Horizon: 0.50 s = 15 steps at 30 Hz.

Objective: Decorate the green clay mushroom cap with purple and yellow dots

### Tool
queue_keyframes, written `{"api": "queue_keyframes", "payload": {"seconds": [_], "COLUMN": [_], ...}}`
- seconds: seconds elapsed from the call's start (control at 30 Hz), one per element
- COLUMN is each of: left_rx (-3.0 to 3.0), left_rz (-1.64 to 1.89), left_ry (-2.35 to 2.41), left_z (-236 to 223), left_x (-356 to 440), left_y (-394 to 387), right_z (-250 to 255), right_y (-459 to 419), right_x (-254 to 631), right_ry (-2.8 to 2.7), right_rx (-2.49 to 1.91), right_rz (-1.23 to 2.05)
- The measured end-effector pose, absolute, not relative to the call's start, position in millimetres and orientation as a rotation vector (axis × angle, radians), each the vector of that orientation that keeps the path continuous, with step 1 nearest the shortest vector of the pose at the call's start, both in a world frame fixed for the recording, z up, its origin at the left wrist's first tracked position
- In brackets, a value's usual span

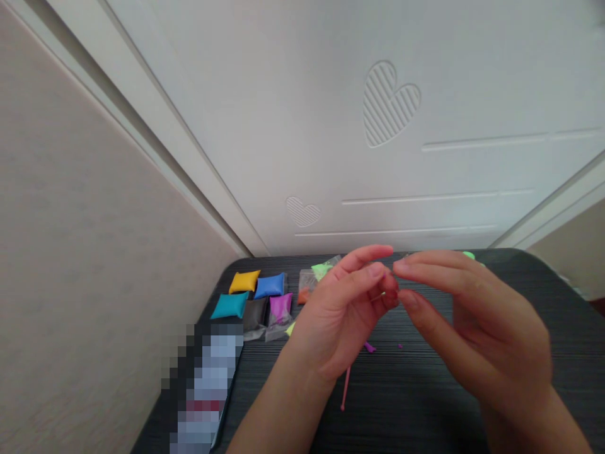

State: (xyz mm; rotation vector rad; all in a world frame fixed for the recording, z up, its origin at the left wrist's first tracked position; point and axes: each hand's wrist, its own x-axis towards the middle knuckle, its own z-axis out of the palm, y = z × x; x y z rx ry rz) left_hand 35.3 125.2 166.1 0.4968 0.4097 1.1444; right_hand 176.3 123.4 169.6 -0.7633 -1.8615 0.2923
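Note:
My left hand (347,309) is raised over the dark table, its thumb pressed to its curled fingers. Whatever lies in that pinch is too small or too hidden to make out. My right hand (486,321) comes in from the right, with a gap between its thumb and fingertips, which are close to the left fingertips. I see nothing held in it. Below the hands lie a purple scrap (369,347) and a tiny purple crumb (400,345). A thin pink stick (346,388) with a rounded end lies partly hidden behind my left wrist.
Left on the dark table (406,410) lie yellow (244,282), blue (270,286), teal (230,305), dark grey (255,315) and purple packets (281,307). Orange (303,295) and light green pieces (322,270) sit in clear bags behind my left hand. A blurred-out flat device (208,384) lies front left.

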Motion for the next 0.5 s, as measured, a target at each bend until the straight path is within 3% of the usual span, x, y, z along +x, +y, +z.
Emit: {"api": "queue_keyframes", "payload": {"seconds": [0.5], "left_rx": [0.518], "left_rz": [1.165], "left_ry": [0.436], "left_z": [162.9], "left_x": [38.0], "left_y": [128.9], "right_z": [170.1], "right_y": [121.2], "right_x": [175.3], "right_ry": [-1.845], "right_rx": [-0.788], "right_rz": [0.351]}}
